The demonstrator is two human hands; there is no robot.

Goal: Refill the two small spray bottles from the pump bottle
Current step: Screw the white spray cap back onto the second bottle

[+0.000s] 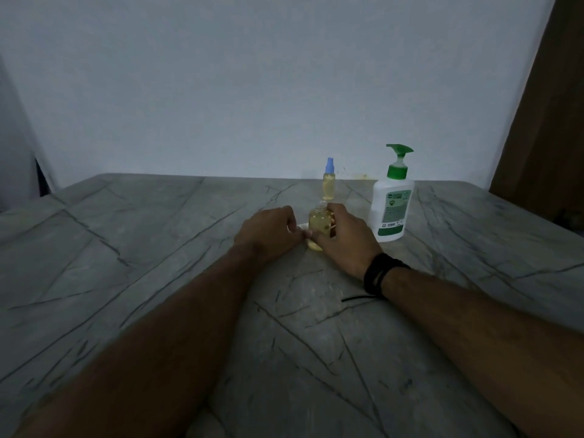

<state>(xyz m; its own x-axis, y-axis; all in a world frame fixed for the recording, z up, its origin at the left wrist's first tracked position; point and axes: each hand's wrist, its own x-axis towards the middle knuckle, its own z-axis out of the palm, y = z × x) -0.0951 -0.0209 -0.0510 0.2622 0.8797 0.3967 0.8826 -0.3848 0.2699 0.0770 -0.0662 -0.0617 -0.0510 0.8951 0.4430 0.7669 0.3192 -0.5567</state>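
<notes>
The right hand (pixel 343 240) gripped the uncapped spray bottle (pixel 319 224); the left hand (pixel 271 237), fingers curled, touched something white beside it. The pump bottle (pixel 392 203) stood just right.

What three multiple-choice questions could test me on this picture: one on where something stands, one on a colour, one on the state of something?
1. Where does the white pump bottle with the green pump top stand?
A. right of both small bottles
B. at the table's left edge
C. lying in front of the arms

2. What colour is the cap on the slim, clear spray bottle of yellow liquid at the back?
A. red
B. blue
C. black

3. In what state is the near small bottle of yellow liquid?
A. capped and lying down
B. upright, neck bare, held
C. standing untouched

Answers: 1 A, it stands upright to their right on the grey veined table. 2 B, its spray top is light blue. 3 B, its threaded neck shows and the right hand grips it, with the left hand beside it.
</notes>
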